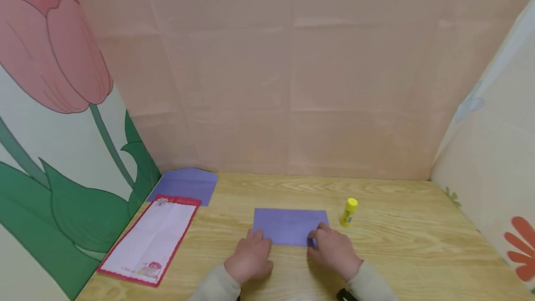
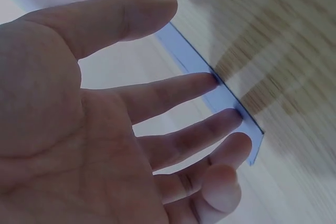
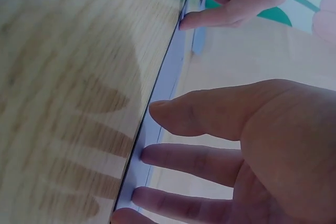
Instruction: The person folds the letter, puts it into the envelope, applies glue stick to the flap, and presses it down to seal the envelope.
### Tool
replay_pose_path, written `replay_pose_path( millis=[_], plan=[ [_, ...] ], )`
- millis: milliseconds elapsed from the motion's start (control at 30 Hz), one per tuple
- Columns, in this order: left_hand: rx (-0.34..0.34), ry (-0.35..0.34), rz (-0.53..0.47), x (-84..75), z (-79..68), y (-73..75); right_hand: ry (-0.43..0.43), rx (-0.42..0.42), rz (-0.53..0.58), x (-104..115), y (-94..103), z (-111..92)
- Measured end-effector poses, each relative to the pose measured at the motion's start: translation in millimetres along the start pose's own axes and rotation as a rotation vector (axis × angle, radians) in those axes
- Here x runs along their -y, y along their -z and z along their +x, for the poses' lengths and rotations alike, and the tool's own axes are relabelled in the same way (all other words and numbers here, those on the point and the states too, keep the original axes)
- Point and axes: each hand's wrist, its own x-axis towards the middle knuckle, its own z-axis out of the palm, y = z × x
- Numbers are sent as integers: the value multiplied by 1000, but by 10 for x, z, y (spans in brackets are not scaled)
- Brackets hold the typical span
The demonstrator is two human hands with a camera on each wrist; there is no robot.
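Note:
A flat purple envelope [image 1: 288, 224] lies on the table in front of me, its long edge facing me and no raised flap showing. My left hand [image 1: 252, 254] touches its near left corner. In the left wrist view two fingertips of that hand [image 2: 131, 114] press on the paper beside the edge, and the thumb is held away. My right hand [image 1: 332, 249] is at the near right corner. The right wrist view has its fingertips [image 3: 144, 153] on the envelope, with the thumb tip by the near edge.
A yellow glue stick [image 1: 349, 212] stands upright right of the envelope. At the left lies a red-bordered sheet of letter paper [image 1: 152, 238], overlapping another purple envelope [image 1: 188, 185] with its flap open. Covered panels [image 1: 292, 82] rise behind and at both sides of the table.

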Motion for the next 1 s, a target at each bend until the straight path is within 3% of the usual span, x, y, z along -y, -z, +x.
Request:
replay_pose_path(
  millis=[433, 1000],
  plan=[
    [2, 31, -83, 199, 305, -13, 27, -41, 4, -86, -125, 304],
    [-25, 101, -92, 355, 721, -84, -103, 111, 30, -136, -171, 743]
  ],
)
